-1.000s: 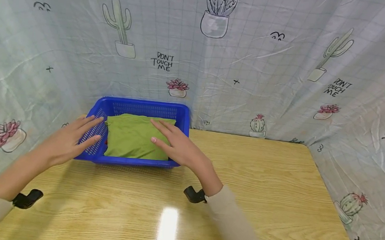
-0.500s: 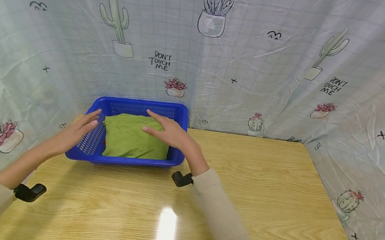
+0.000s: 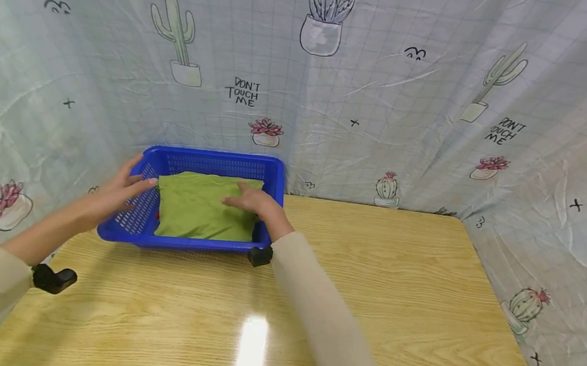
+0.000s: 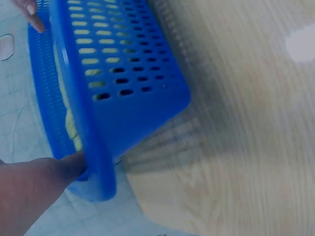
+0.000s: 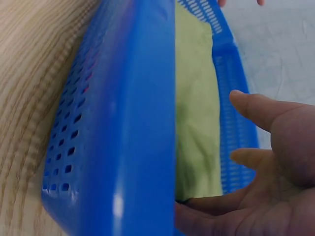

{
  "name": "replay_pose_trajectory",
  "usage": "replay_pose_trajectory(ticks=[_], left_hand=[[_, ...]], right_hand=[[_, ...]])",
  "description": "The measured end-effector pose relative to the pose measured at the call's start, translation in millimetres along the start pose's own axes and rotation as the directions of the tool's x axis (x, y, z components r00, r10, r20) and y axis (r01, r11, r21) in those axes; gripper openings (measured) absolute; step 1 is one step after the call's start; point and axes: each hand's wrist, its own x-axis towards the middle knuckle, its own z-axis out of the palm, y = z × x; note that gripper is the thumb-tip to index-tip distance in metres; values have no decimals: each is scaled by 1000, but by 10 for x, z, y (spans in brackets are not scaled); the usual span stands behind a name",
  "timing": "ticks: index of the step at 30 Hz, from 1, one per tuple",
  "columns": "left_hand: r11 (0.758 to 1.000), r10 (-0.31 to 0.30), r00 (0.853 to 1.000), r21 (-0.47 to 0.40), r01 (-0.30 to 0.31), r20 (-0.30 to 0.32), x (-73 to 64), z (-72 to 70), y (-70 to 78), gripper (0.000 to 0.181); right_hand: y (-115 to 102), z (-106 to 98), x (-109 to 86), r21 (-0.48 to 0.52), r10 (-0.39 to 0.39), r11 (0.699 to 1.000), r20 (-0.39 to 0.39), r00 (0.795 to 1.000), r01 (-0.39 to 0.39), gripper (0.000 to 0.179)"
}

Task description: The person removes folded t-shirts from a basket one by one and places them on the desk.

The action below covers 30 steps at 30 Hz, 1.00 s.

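A blue plastic basket (image 3: 180, 243) with slotted walls stands on the table against the curtain. Folded green cloth (image 3: 197, 205) lies inside, covering most of its floor; a bit of red shows at the cloth's left edge. Over the basket's left end is my left hand (image 3: 116, 195), fingers spread; in the left wrist view part of it passes behind the basket rim (image 4: 93, 147). My right hand (image 3: 255, 201) is at the cloth's right side with fingers apart. In the right wrist view its lower fingers (image 5: 216, 202) reach down beside the cloth's edge, inside the basket. Neither hand grips anything.
The wooden table (image 3: 368, 286) extends to the right and in front of the basket. A grey-white curtain (image 3: 358, 82) with cactus prints hangs behind and at both sides. Small black devices are on both wrists, the right one (image 3: 260, 256) close to the basket's front rim.
My right hand has moved left and forward, down to the cloth's right side. The left hand has shifted slightly forward at the basket's left end. Basket and cloth look unmoved.
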Motion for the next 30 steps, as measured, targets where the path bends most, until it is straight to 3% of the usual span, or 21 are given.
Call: replay_pose_trajectory(ticks=[5,13,16,23,30], left_hand=[[997,-54,998,-55,55,25,86,61,-77,96],[986,-118,992,-112,122,43,242,98,-152,108],[983,-132,990,-124,137,53,301,128,-153,112],[966,-160,984,-194,173,83,404,234,-148,111],[977,-145,988,-150,151,53,470,305,-151,106]], right_hand=[[60,-11,95,203,74,976,4,997,-73,74],[34,-37,135,122,16,993,-81,997,-6,68],[17,-46,130,176,13,984,-104,994,6,65],[23,-95,119,371,20,929,-39,999,-4,68],[62,-168,171,407,-6,913,49,999,-14,66]])
